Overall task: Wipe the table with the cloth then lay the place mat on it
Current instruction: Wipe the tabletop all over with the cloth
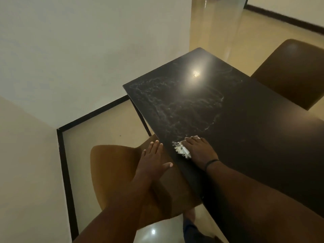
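While the right hand [199, 149] is pressing flat on a white cloth [182, 149] near the table's [254, 130] left edge, its fingers are lying straight over the fabric, with a frayed corner of the cloth sticking out beside them. A thin dark band [211, 163] is sitting on that wrist. The left hand [154, 159] is hovering just off the table's edge over a brown chair [112, 171], fingers spread and straight, holding nothing.

The dark tabletop is showing pale swirling smear marks [175, 102] across its far left part, and a ceiling light is glaring [196, 74] off it near the far end. A second brown chair [294, 72] is standing at the table's right side. Pale glossy floor [108, 127] is running under the table, edged by a black skirting strip [94, 113] where it is meeting the plain light walls [78, 50]. No place mat is showing anywhere I can see.
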